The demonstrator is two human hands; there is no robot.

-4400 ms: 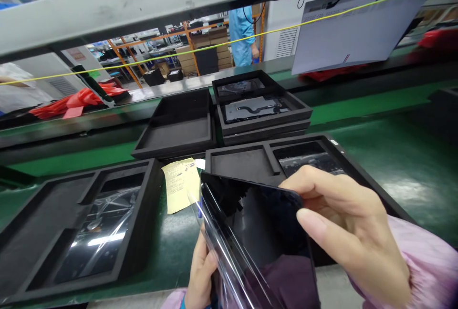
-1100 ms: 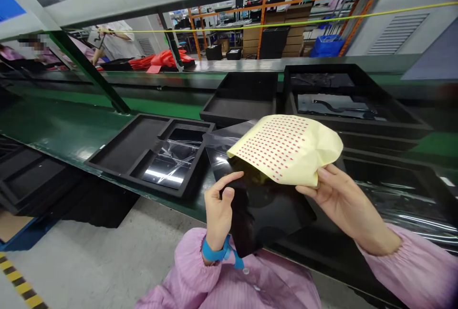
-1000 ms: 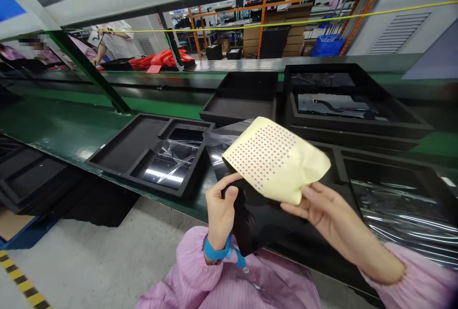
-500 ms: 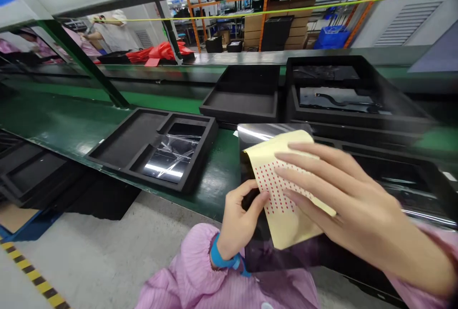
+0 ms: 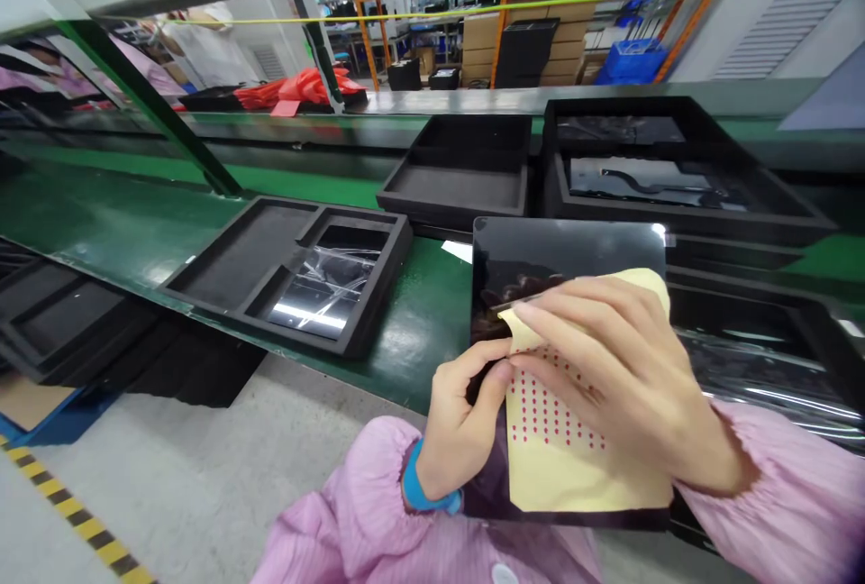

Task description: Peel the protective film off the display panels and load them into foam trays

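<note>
1. A factory assembly line — a long green conveyor belt (image 5: 135, 232) runs across the scene.
2. Black foam trays (image 5: 270, 269) sit along the belt, some holding glossy dark panels.
3. Behind stand orange storage racks (image 5: 504, 16) with stacked cardboard boxes (image 5: 481, 48) and blue bins (image 5: 625, 61).
4. Yellow-black hazard tape (image 5: 74, 521) marks the concrete floor.

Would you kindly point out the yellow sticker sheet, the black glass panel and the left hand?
yellow sticker sheet (image 5: 574, 476), head view, blank lower part.
black glass panel (image 5: 568, 250), head view, bare upper face.
left hand (image 5: 459, 422), head view, back of hand.
</note>
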